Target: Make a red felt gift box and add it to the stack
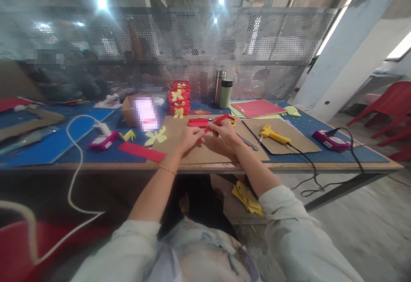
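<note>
Both my hands meet over a brown cardboard sheet on the table. A red strip, paper or felt by its look, runs between them. My left hand pinches its lower left end, and my right hand grips the upper right part. Just behind my fingers lies another folded red piece. Yellow-handled scissors rest partly hidden behind my right hand. A flat red strip and a pale yellow bow-shaped cutout are left of my left hand.
A yellow glue gun lies on cardboard at right, its black cord hanging over the edge. Red boxes with yellow bows are stacked behind, beside a green bottle. Purple power sockets stand left and right. A phone leans at left.
</note>
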Demonstrator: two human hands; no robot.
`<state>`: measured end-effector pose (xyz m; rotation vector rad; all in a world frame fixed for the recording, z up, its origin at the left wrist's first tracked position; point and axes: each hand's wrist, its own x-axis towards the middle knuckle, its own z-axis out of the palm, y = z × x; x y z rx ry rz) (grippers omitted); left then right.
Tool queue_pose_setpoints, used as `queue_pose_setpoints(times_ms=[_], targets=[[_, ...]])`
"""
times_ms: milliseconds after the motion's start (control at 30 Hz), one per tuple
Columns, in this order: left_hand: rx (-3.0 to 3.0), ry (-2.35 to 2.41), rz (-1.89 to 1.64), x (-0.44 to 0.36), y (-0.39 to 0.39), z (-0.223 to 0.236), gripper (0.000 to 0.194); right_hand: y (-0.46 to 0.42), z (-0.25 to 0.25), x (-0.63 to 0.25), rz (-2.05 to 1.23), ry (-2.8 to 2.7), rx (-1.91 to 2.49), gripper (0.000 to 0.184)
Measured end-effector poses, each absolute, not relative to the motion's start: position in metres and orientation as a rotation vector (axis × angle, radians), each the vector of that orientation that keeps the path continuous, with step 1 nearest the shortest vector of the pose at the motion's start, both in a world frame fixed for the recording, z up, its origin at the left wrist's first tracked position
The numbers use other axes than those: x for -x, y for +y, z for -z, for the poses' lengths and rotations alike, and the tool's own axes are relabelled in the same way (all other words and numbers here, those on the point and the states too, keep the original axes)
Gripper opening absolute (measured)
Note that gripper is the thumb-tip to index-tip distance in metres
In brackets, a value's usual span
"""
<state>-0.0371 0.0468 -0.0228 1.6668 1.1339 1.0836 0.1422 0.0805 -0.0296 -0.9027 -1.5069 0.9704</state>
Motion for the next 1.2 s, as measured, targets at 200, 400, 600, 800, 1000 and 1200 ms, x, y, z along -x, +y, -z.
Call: queue_pose_setpoints(times_ms=[200,400,600,800,1000,1200], targets=[[-1.658,1.131,-1.072,0.038,0.046,0.021,0.025,0.080,0.030,-0.142,-0.975,-1.517,0.882,0.042],[-1.622,1.117,-1.106,0.037,0.048,0.024,0.024,0.083,0.028,-0.144,-0.946,-1.380,0.911,0.045],[-1.610,1.149,-1.093,0.039,0.050,0.025,0.023,0.079,0.027,-0.145,-0.918,-1.379,0.903,0.052],[-1.624,1.149,-1.095,0.039,0.053,0.028,0.025,0.083,0.027,-0.146,-0.932,-1.343,0.939,0.046],[-1.580,1.142,-1.095,0.040,0.055,0.029,0.027,0.088,0.028,-0.148,-0.920,-1.282,0.958,0.044],[-1.623,1.106,-1.119,0.043,0.060,0.035,0.033,0.088,0.029,-0.149,-0.904,-1.301,0.957,0.042]])
